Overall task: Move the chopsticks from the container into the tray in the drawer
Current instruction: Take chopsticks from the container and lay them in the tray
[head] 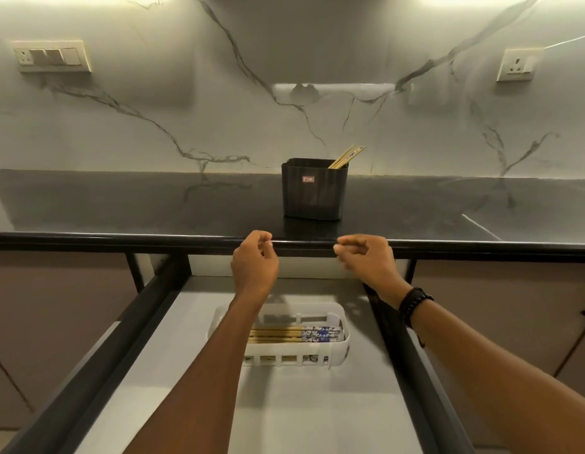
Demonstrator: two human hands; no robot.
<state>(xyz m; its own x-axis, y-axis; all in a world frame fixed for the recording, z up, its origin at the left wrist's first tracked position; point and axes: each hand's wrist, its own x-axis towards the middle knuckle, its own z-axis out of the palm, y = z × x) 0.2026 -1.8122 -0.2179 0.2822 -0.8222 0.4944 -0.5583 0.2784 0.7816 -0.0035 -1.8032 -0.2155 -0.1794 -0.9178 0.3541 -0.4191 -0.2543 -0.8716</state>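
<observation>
A dark grey container point(313, 193) stands on the black countertop, with a few wooden chopsticks point(347, 156) leaning out of its right corner. Below, the drawer is pulled out and a white slotted tray point(337, 347) lies in it, holding several chopsticks point(294, 334) with blue-patterned ends, laid side by side. My left hand point(254, 262) and my right hand point(366, 258) hover above the back of the drawer, level with the counter's front edge. Both have loosely curled fingers and hold nothing. My left forearm covers the tray's left end.
The counter's front edge point(120, 241) runs across the view just in front of my hands. Dark drawer rails point(97, 362) flank the light drawer floor point(304, 411). Wall sockets point(52, 56) sit on the marble backsplash at left and right. A dark bracelet point(414, 303) is on my right wrist.
</observation>
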